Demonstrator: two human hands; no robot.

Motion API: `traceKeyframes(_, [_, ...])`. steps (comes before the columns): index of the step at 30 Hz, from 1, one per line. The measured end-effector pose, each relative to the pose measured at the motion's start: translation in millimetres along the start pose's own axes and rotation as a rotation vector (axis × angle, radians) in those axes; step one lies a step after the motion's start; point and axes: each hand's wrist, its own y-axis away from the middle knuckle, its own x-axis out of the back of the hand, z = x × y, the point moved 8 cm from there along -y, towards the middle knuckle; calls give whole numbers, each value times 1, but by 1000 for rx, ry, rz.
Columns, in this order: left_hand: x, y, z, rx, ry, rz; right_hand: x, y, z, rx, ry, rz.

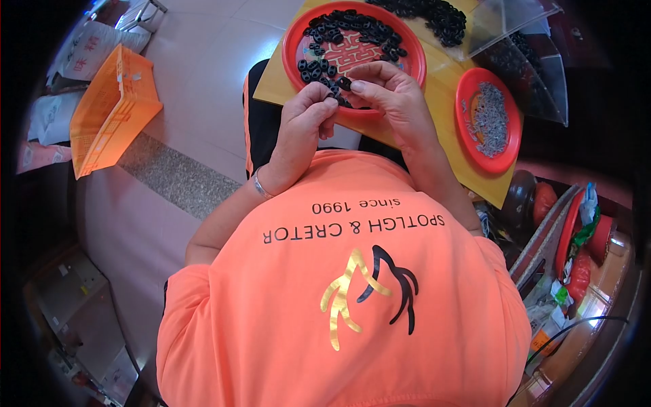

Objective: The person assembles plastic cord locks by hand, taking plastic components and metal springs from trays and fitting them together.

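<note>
My right hand (393, 98) pinches a small black plastic part (344, 83) between thumb and fingertips, above the near side of a round red tray (422, 68). Close beside it, my left hand (306, 119) is closed in a pinch, and whatever lies between its fingertips is too small to make out. Many similar black parts (325, 30) are spread round the tray, over its gold-patterned bottom. To the right, a smaller red plate (462, 115) holds a heap of thin silvery metal pieces (489, 122).
Both red dishes rest on a yellow board (441, 146). More black parts (437, 20) are piled at its far edge, beside a clear plastic bin (522, 61). An orange crate (112, 115) and white sacks (95, 51) stand on the floor at left. Assorted bags (549, 305) lie at lower right.
</note>
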Motion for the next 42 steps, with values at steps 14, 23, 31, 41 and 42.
traceKeyframes(14, [4, 1, 0, 1, -11, 27, -10, 1, 6, -43, -79, -63])
traceKeyframes(23, [9, 5, -9, 6, -40, 57, -11, 5, 4, 71, 212, -64])
traceKeyframes(31, [9, 3, -10, -38, -42, 41, -20, 13, 8, -14, 91, -85])
traceKeyframes(41, [8, 1, -24, 160, 212, 27, -26, 15, 0, 126, 380, -105])
traceKeyframes(42, [7, 1, -25, 182, 235, 27, -27, 15, -2, 146, 427, -104])
